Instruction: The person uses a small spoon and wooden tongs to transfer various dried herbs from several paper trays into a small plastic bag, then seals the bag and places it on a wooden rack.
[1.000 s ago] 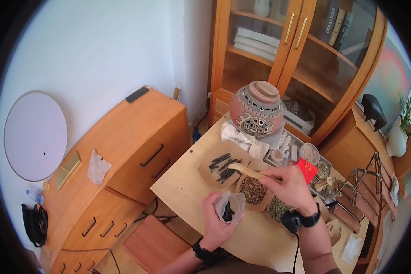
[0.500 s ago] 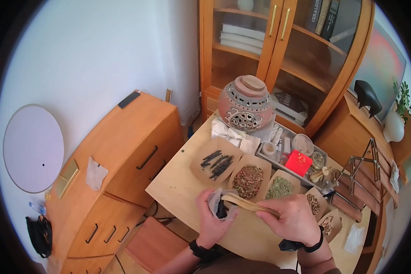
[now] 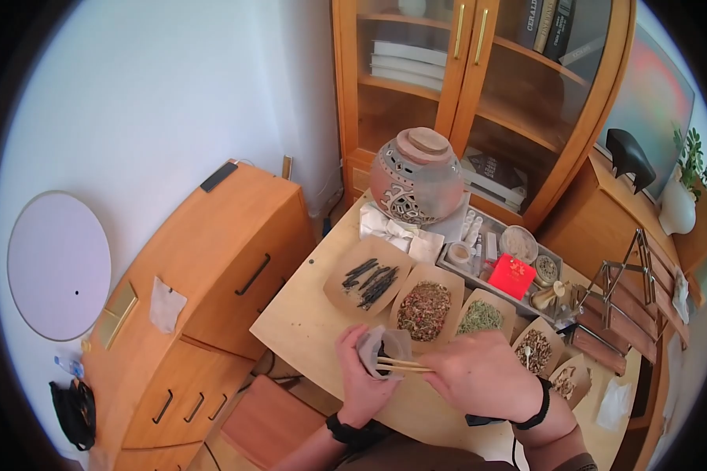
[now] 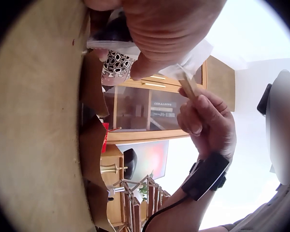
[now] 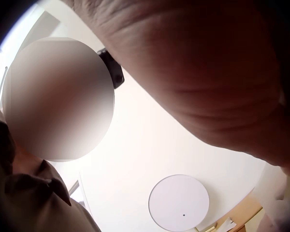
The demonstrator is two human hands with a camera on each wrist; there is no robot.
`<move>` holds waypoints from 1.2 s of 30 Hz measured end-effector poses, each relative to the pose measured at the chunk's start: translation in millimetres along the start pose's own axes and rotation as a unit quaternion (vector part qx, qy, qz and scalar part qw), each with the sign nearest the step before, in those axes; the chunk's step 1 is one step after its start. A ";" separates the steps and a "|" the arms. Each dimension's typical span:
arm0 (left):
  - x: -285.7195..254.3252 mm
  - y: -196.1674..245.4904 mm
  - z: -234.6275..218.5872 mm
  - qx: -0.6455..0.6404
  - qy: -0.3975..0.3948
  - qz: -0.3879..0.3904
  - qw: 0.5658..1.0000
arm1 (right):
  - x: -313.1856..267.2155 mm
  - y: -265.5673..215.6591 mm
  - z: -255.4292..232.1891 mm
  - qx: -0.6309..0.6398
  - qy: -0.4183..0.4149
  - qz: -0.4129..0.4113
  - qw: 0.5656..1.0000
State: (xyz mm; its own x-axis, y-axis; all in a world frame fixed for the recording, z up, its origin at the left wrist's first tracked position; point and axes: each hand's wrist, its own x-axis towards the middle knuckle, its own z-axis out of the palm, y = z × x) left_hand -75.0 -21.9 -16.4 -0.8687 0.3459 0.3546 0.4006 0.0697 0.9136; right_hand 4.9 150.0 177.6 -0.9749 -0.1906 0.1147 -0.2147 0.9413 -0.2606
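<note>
A small translucent white pouch (image 3: 399, 345) with dark pieces inside is held upright by my left hand (image 3: 360, 381), its mouth facing up. My right hand (image 3: 487, 375) pinches wooden tongs (image 3: 407, 365), whose tips reach into the pouch's mouth. In the left wrist view, the right fingers grip the wooden tongs (image 4: 187, 84) beside the pouch (image 4: 195, 58). Behind the pouch lies a paper tray of dark sticks (image 3: 375, 281). Near it are paper trays of reddish dried herbs (image 3: 424, 310) and green dried herbs (image 3: 479, 316). The right wrist view shows mostly the palm close up.
Two more paper trays, with brown pieces (image 3: 532, 352) and pale pieces (image 3: 564, 382), continue the row rightward. Behind stand a patterned pot (image 3: 418, 177), a white cloth (image 3: 389, 228) and a grey tray with a red box (image 3: 512, 276). A folding rack (image 3: 624, 298) stands right.
My right hand has brought the tongs from over the dark sticks down to the pouch, tips now in its mouth. My left hand keeps hold of the pouch. The head view has shifted slightly.
</note>
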 end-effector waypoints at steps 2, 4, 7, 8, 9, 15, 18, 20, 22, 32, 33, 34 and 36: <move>-0.2 0.6 0.1 0.005 0.000 -0.001 1.000 | 2.8 -2.3 -2.1 -0.055 -0.056 -0.005 0.997; -0.3 1.0 0.1 -0.001 0.010 -0.015 1.000 | 9.0 -9.0 -13.0 -0.070 -0.021 -0.026 0.997; 0.5 0.5 0.9 0.005 0.014 0.000 1.000 | 12.2 -9.7 -6.9 -0.103 -0.067 -0.044 0.992; 0.8 0.3 1.4 0.004 0.013 0.002 1.000 | 11.1 -8.4 -7.5 -0.104 -0.065 -0.042 0.992; 0.3 0.4 1.7 0.005 0.013 -0.002 1.000 | 9.3 -5.7 -9.3 -0.065 -0.020 -0.038 0.997; 0.8 3.0 2.3 0.003 0.016 -0.007 1.000 | -4.1 10.6 -41.3 0.111 0.060 0.041 0.991; 0.9 3.5 3.4 -0.018 0.018 -0.009 1.000 | 0.6 23.4 -40.9 0.211 0.115 0.162 0.957; 0.8 3.5 3.1 -0.015 0.018 -0.005 1.000 | 15.5 37.3 -26.7 0.195 0.124 0.148 0.962; 0.3 2.1 3.5 -0.016 0.019 -0.006 1.000 | 34.3 49.8 -10.7 0.164 0.113 0.142 0.970; -0.6 -2.2 4.1 -0.016 0.033 -0.006 0.999 | 113.2 86.9 66.7 0.042 0.085 0.072 0.993; -0.7 -2.9 4.2 -0.016 0.031 -0.008 0.999 | 117.7 85.9 66.2 0.028 0.077 0.066 0.994; -0.8 -3.4 4.4 -0.016 0.030 -0.009 0.999 | 120.5 85.3 66.2 0.014 0.070 0.059 0.996; -0.2 -1.5 3.5 -0.014 0.028 -0.011 0.999 | 124.1 87.8 71.8 0.002 0.078 0.051 0.996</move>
State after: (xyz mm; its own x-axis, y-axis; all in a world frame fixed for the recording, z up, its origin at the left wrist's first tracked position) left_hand -74.4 -18.8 -18.5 -0.8923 0.2916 0.3445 0.3737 0.0494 0.9262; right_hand -139.2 189.0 100.2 -0.9708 -0.0483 0.2350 -0.1157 0.9523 -0.2825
